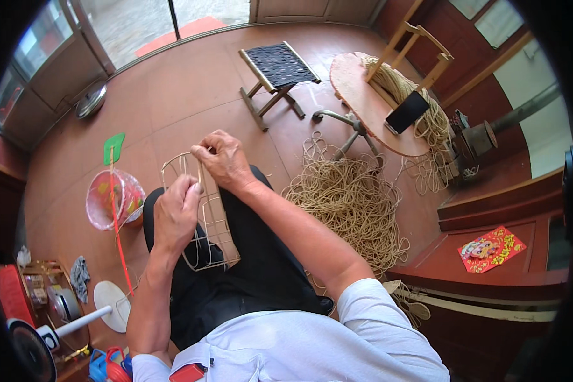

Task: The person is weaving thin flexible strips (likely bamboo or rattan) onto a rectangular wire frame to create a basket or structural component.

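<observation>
In the head view we see a reddish tiled floor (153, 127), a doorway (165, 25) at the top and a round tabletop (350, 76) at the right. We hold both forearms raised over our black trousers (261, 261), the left hand (177, 213) nearer our body, the right hand (228, 162) farther out; the fingers of both are clamped on the wire frame (218, 223), which sits above our lap. We count one frame, one woven stool (280, 63), one bucket (130, 197), one phone (407, 113) and one rope heap (350, 210) on the floor
</observation>
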`<action>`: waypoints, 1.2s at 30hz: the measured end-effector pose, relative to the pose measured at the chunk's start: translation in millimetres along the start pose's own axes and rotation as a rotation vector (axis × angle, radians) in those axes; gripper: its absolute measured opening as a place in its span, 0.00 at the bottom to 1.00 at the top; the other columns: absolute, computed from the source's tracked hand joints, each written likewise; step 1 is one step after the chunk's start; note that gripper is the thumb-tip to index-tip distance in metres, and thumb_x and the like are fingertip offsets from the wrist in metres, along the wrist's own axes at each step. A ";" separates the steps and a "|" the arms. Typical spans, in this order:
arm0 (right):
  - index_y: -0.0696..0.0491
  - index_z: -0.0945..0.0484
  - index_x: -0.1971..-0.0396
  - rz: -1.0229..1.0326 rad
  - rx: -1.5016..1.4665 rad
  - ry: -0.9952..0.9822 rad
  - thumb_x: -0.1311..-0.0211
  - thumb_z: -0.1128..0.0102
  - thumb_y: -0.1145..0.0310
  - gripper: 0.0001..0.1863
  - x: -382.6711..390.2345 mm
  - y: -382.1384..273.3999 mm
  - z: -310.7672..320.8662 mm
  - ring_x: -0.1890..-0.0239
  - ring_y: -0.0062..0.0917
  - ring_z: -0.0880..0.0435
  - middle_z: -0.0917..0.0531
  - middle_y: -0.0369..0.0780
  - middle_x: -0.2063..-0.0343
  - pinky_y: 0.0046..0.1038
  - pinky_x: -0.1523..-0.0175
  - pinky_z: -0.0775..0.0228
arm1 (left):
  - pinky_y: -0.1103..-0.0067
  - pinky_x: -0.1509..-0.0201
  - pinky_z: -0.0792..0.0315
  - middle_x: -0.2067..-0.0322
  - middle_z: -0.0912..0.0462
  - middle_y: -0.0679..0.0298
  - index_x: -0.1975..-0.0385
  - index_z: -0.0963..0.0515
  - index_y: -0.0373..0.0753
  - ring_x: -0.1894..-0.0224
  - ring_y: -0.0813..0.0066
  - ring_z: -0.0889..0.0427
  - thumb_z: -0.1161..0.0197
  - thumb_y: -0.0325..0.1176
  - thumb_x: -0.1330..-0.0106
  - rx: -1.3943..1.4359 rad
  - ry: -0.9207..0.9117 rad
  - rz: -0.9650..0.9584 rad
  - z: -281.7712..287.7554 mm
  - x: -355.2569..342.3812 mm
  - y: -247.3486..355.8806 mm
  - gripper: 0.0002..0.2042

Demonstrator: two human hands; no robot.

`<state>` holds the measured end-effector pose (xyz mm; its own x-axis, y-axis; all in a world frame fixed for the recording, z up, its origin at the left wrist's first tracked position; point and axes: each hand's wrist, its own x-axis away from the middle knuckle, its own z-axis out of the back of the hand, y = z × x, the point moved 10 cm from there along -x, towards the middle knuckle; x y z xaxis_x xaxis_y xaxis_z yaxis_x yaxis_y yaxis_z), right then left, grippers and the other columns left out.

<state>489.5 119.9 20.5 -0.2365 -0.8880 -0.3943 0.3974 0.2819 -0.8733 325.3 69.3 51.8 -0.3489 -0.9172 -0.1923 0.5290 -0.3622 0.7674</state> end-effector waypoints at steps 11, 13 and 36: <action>0.57 0.16 0.49 0.082 0.139 0.063 0.26 0.29 0.71 0.11 62.5 -40.1 58.1 0.65 0.33 0.15 0.16 0.44 0.60 0.36 0.57 0.20 | 0.63 0.60 0.26 0.75 0.21 0.58 0.55 0.15 0.39 0.67 0.56 0.18 0.30 0.25 0.34 -0.448 -0.044 -0.322 -12.1 99.7 43.8 0.09; 0.57 0.17 0.47 0.022 0.125 -0.015 0.25 0.30 0.73 0.12 94.3 -42.7 62.5 0.67 0.32 0.15 0.15 0.44 0.61 0.34 0.62 0.21 | 0.65 0.69 0.27 0.77 0.22 0.60 0.53 0.16 0.37 0.75 0.60 0.19 0.29 0.24 0.34 -0.376 -0.035 -0.331 -13.8 120.4 43.6 0.10; 0.59 0.22 0.66 -0.216 0.102 -0.336 0.20 0.37 0.71 0.10 146.3 -40.7 22.4 0.71 0.45 0.17 0.21 0.48 0.73 0.40 0.66 0.26 | 0.65 0.63 0.18 0.68 0.11 0.57 0.48 0.17 0.36 0.67 0.57 0.10 0.33 0.20 0.34 -0.241 -0.052 -0.161 -14.4 147.0 11.8 0.15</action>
<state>458.6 -29.7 4.8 -0.0285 -0.9968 -0.0751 0.4603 0.0536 -0.8862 291.4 -72.2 23.8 -0.4792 -0.8372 -0.2636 0.6299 -0.5372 0.5609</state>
